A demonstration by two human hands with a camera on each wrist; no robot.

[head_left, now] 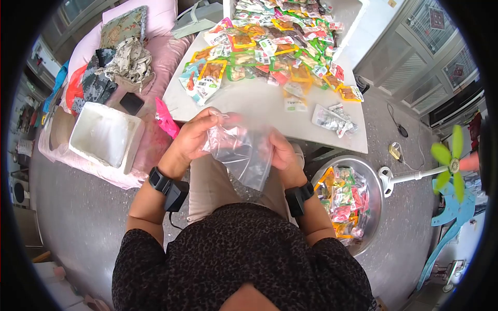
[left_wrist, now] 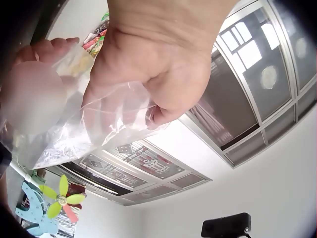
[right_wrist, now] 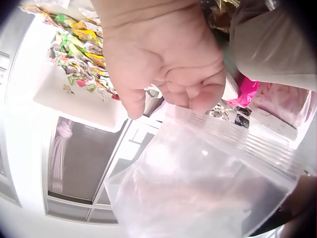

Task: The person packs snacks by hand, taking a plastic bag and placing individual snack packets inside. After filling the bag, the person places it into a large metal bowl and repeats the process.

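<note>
A clear plastic zip bag (head_left: 243, 158) hangs between both hands, above the person's lap and just in front of the table edge. My left hand (head_left: 196, 135) grips its left side; in the left wrist view the thumb and fingers pinch the film. At the opposite side, my right hand (head_left: 283, 151) holds the bag's edge between thumb and curled fingers. The ridged strip of the bag (right_wrist: 247, 144) shows in the right wrist view, close below those fingers. No contents show through the film.
Colourful snack packets (head_left: 270, 46) are heaped on the white table (head_left: 233, 98). Silvery packets (head_left: 334, 120) lie near its right corner. A metal basin (head_left: 376, 207) of packets stands at right, beside a fan (head_left: 454, 165). A white foam box (head_left: 104, 132) sits on the pink bed at left.
</note>
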